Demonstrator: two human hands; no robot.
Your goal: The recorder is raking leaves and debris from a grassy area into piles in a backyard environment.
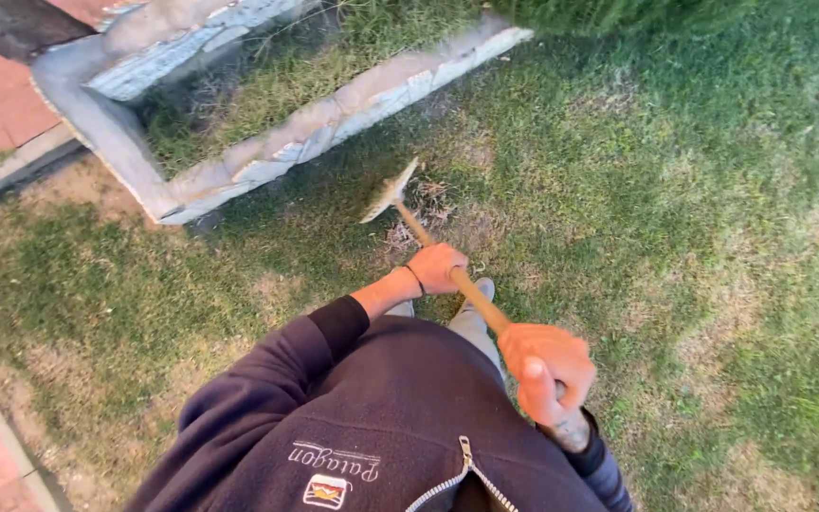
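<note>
head view | looks steeply down | close over lawn (675,209)

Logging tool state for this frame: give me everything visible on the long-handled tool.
The rake has a straight, light wooden handle and a flat, pale head, blurred, edge-on near the grass. It slants from lower right up to the head, close to the stone planter border. The left hand grips mid-handle; the right hand grips the upper end. Teeth cannot be made out.

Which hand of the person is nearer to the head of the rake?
The left. The left hand grips the wooden handle just behind the rake head; the right hand grips the handle's far end.
</note>
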